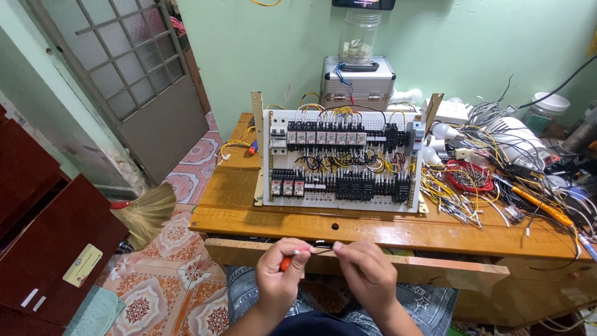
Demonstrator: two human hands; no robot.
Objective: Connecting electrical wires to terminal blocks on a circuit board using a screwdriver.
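Down in front of the wooden workbench (373,231), both hands are raised close together over the person's denim-clad lap. The left hand (281,274) is closed around an orange-handled tool (285,262), of which only a bit of the handle shows between the fingers, too little to tell what kind it is. The right hand (368,274) is pinched shut, thumb and forefinger gripping one end of a short dark wire (322,247) that runs level between the two hands just below the bench's front edge; its other end meets the left hand's fingertips. On the bench stands a white perforated control panel (342,160), propped nearly upright, carrying a row of relays along the top, terminal blocks lower down, and a tangle of yellow and black wiring. Behind it sits a metal case (359,82) with a clear plastic jar (359,36) on top. To the right of the panel lie a loose bundle of yellow wires (449,193), a red wire coil (469,176), white bulbs and an orange-handled screwdriver (540,204). At the left, a straw broom (144,211) rests on the patterned tile floor beside a dark red cabinet (50,249).
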